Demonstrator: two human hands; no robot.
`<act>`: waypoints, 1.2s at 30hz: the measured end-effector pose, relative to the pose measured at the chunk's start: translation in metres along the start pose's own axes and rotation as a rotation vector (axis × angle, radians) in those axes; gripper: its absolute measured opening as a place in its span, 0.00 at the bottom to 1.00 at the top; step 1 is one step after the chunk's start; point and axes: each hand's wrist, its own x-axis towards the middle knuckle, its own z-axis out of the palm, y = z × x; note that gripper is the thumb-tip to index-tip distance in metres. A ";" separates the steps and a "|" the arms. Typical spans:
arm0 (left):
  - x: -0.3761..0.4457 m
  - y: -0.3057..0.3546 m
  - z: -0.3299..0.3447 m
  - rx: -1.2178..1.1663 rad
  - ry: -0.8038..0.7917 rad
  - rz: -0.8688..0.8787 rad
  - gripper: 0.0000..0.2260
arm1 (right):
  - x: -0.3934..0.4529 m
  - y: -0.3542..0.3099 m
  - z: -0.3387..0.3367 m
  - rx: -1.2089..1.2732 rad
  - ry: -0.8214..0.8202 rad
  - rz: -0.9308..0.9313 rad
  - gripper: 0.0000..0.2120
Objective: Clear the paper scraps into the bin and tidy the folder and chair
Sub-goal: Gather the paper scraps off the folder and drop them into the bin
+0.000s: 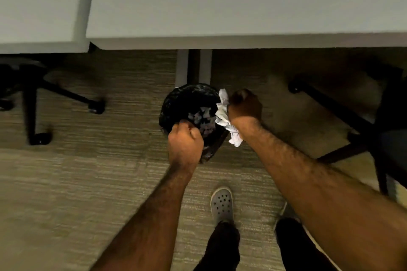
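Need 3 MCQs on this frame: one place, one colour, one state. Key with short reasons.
1. Where is the bin?
A. on the desk
B. on the carpet by the desk leg
C. on a chair

2. What colour is the shoe?
A. grey
B. red
C. black

3. What is the right hand doing?
A. lying flat and open
B. gripping a chair
C. closed on crumpled paper

Key:
1 B: the bin stands on the carpet, just in front of the desk leg.
2 A: the perforated clog is light grey.
3 C: white paper sticks out of the fist at the bin's rim; the left hand is also fisted, over the near rim.
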 end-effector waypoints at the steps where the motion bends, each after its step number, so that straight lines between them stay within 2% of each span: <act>1: 0.009 -0.012 0.008 0.016 -0.001 -0.015 0.11 | 0.003 0.003 0.020 0.009 -0.003 -0.032 0.10; 5: 0.039 -0.054 0.038 -0.016 0.080 0.022 0.10 | 0.025 0.013 0.088 0.065 -0.037 -0.118 0.14; 8: 0.054 -0.078 0.063 -0.021 0.081 -0.042 0.11 | 0.031 0.027 0.125 0.116 0.035 -0.241 0.14; 9: 0.056 -0.084 0.072 0.007 0.048 -0.039 0.10 | 0.033 0.035 0.136 0.126 0.022 -0.267 0.12; 11: 0.057 -0.093 0.091 0.090 -0.096 0.028 0.12 | 0.041 0.054 0.157 0.105 -0.113 -0.254 0.12; 13: 0.056 -0.100 0.103 0.139 -0.314 -0.053 0.18 | 0.048 0.072 0.168 0.064 -0.273 -0.194 0.15; 14: 0.057 -0.103 0.107 0.165 -0.389 -0.095 0.20 | 0.049 0.079 0.168 0.057 -0.312 -0.169 0.17; 16: 0.054 -0.106 0.112 0.274 -0.447 -0.022 0.23 | 0.046 0.088 0.160 0.067 -0.332 -0.182 0.19; 21: 0.034 -0.090 0.096 0.537 -0.486 0.177 0.26 | 0.026 0.082 0.126 -0.061 -0.406 -0.323 0.19; 24: 0.023 -0.057 0.066 0.368 -0.403 0.135 0.24 | 0.007 0.066 0.089 -0.143 -0.401 -0.384 0.17; 26: 0.016 -0.028 0.040 0.179 -0.297 0.132 0.19 | -0.010 0.052 0.055 -0.161 -0.366 -0.412 0.16; 28: 0.003 0.001 0.014 0.106 -0.237 0.183 0.14 | -0.030 0.037 0.018 -0.187 -0.305 -0.441 0.15; 32: -0.032 0.062 -0.035 0.031 -0.222 0.261 0.20 | -0.067 0.014 -0.057 -0.183 -0.223 -0.463 0.18; 36: -0.062 0.126 -0.065 -0.039 -0.261 0.401 0.16 | -0.096 0.001 -0.133 -0.065 -0.024 -0.508 0.15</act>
